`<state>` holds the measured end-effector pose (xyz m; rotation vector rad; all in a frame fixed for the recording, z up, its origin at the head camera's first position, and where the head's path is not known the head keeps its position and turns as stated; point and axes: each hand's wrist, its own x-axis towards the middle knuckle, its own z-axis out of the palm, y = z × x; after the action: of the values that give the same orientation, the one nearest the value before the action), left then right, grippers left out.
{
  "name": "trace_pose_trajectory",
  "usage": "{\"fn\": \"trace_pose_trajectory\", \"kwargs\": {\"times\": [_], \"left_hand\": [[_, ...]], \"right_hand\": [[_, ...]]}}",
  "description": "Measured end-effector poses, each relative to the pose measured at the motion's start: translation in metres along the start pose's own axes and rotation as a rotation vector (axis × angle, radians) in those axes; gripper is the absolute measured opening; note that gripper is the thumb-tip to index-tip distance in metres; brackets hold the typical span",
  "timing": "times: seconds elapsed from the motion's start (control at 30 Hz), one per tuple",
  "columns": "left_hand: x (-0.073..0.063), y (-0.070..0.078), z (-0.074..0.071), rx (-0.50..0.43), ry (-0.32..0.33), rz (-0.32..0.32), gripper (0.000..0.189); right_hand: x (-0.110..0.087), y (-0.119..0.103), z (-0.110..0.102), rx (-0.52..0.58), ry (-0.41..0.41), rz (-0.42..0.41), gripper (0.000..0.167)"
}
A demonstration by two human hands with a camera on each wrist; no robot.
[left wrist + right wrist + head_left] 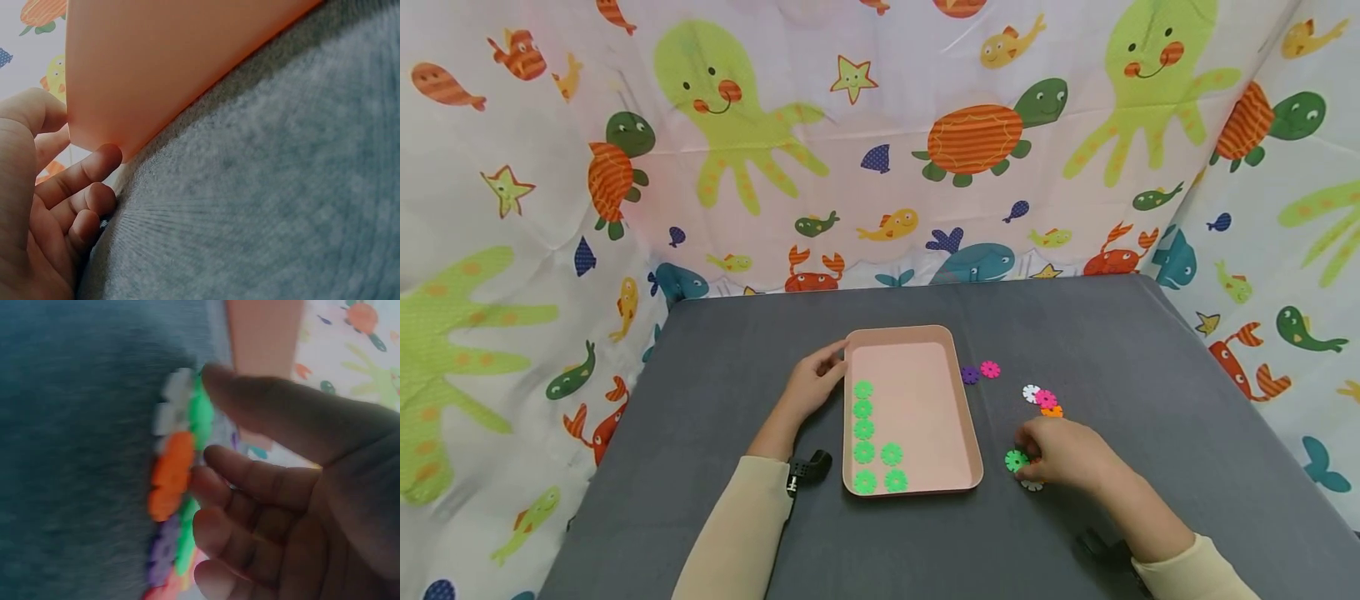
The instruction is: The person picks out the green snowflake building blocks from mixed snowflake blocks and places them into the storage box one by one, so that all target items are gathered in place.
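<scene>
My left hand (815,379) grips the left rim of a pink tray (917,335), near its far corner. In the left wrist view its fingers (103,164) bend against the tray's outer wall. Several green flower-shaped discs (862,429) lie in the tray, in a column along the left side with 2 beside it. Right of the tray, my right hand (1067,454) pinches another green flower-shaped disc (1017,461) by its edges, between thumb and fingertips. Close by are a white disc (177,403), an orange disc (171,476) and a purple disc (164,550), blurred in the right wrist view.
Beyond the right hand lie a white disc (1031,393), a pink disc (1046,399) and an orange disc (1052,412). A purple disc (970,375) and a pink disc (990,369) sit by the tray's right edge. A patterned curtain (865,208) surrounds the grey tabletop (737,333).
</scene>
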<state>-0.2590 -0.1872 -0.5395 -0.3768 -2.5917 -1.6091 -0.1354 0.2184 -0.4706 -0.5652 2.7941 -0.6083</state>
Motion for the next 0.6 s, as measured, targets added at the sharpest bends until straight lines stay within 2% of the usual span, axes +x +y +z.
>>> {"fn": "trace_pose_trajectory", "kwargs": {"times": [0.2, 0.33, 0.6], "left_hand": [[0.000, 0.000, 0.000, -0.009, 0.002, -0.001, 0.042], [0.000, 0.000, 0.000, -0.011, 0.006, 0.000, 0.042], [-0.001, 0.000, 0.000, -0.009, 0.003, -0.004, 0.042]], "right_hand": [[-0.004, 0.004, 0.009, -0.029, 0.058, 0.002, 0.018], [-0.006, 0.004, 0.010, -0.052, 0.108, -0.002, 0.017], [0.004, -0.007, -0.008, 0.076, 0.200, -0.007, 0.022]]}}
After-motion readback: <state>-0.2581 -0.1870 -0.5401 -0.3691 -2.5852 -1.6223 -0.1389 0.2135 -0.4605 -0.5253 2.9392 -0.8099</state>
